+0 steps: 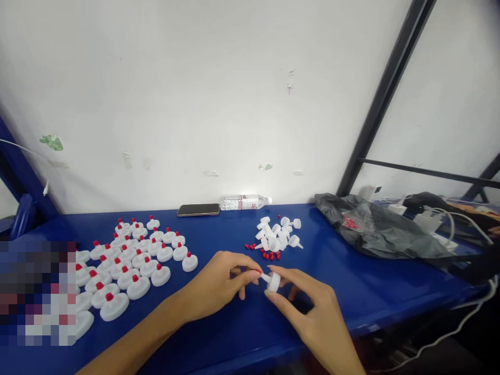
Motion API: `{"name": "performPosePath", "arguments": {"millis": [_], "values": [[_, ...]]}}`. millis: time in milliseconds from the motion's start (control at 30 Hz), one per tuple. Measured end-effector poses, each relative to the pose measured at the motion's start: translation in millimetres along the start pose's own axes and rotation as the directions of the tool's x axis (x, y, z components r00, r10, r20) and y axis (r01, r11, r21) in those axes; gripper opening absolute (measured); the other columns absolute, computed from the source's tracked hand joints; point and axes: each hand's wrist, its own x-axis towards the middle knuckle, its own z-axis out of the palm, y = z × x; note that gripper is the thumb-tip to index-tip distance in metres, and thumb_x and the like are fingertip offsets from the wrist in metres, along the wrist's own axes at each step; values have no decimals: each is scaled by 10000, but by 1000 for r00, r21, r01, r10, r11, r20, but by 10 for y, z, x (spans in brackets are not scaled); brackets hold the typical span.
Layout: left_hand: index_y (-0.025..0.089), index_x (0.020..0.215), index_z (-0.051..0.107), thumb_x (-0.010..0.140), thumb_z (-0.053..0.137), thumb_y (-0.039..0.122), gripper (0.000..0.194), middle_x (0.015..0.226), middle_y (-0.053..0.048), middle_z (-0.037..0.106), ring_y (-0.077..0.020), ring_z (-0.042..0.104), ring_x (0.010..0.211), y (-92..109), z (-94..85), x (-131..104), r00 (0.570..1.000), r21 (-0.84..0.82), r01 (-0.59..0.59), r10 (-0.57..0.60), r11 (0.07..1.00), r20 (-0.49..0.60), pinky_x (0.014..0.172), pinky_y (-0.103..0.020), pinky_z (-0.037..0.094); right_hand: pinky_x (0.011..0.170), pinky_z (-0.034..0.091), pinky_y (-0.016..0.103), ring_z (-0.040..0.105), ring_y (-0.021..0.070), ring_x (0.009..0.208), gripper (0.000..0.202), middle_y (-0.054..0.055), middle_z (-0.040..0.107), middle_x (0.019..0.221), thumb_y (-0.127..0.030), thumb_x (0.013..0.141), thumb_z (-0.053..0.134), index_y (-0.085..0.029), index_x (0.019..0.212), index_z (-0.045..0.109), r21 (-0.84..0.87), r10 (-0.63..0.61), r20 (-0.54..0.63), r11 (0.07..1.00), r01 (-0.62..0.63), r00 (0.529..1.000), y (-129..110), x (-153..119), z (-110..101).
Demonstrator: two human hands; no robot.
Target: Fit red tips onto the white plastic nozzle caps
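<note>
We see blue table [219,344]: capped white lids [133,260], loose white lids [273,237], red caps [270,255], phone [198,210], bottle [244,202], dark plastic bag [383,229]

Showed plain blue on the table [219,344], white on the held nozzle [274,282], red on its small tip cap [260,271]. Paired white with red tops on the capped nozzles [138,288]. Was white on the loose nozzles [294,241], red on the loose caps [272,256], dark grey on the bag [378,229], black on the phone [198,210].
</note>
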Motion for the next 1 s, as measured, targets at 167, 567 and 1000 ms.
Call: {"name": "performPosePath", "arguments": {"millis": [167,567,1000], "values": [[190,949,676,1052,419,241,282,790,21,656,-100,579,634,-73,44,-38,975,286,-212,221,935,-1,691,-242,441,813,583,262,738,184,785,326,-16,816,1004,-329,920,773,-320,1245,768,26,27,33,999,-28,999,24,-13,-1],[221,815,481,947,370,99,211,772,25,561,-140,482,663,-134,150,-108,955,388,-269,297,882,-14,676,-268,381,942,603,324,767,231,992,344,54,803,1174,-270,1012,640,-259,1350,701,-106,-144,101,982,155,984,31,-48,5],[200,771,540,1072,359,258,355,726,22,578,-132,506,663,-20,142,-86,964,318,-236,263,918,-44,693,-270,373,970,598,324,757,233,1080,351,56,785,1242,-238,1009,644,-233,1359,675,-135,-236,29,962,237,971,47,-56,34]]}}
